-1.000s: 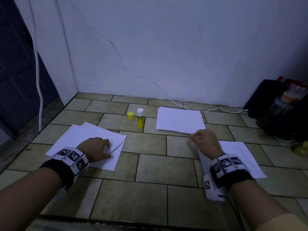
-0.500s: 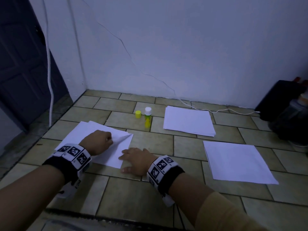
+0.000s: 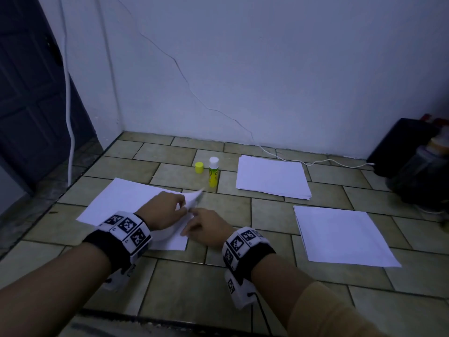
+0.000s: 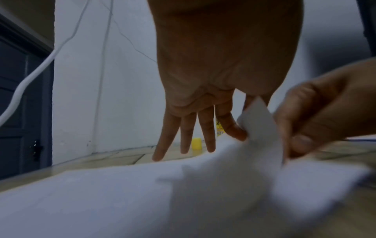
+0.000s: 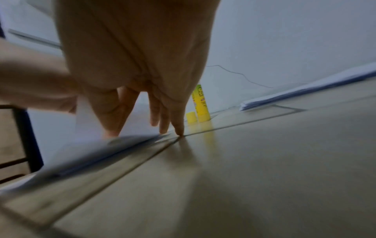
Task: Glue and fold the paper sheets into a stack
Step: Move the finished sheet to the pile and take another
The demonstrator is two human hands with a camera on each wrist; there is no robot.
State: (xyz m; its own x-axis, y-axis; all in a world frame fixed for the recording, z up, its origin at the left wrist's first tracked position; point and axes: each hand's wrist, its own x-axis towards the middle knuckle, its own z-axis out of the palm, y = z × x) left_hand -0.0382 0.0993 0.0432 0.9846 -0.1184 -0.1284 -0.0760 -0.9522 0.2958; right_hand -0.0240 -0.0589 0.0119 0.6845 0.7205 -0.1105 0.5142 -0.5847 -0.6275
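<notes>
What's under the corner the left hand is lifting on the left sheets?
The left hand pinches the top sheet's raised corner. Under it lies more white paper on the floor tiles. How many sheets, and any glue there, stays hidden by both hands.

Left of the upright yellow glue stick [image 3: 213,174], whose yellow cap [image 3: 199,167] stands off just beside it, white sheets [image 3: 126,203] lie flat with one corner [image 3: 193,199] lifted, while a paper stack [image 3: 272,176] and another sheet pile [image 3: 340,235] lie to its right.
</notes>
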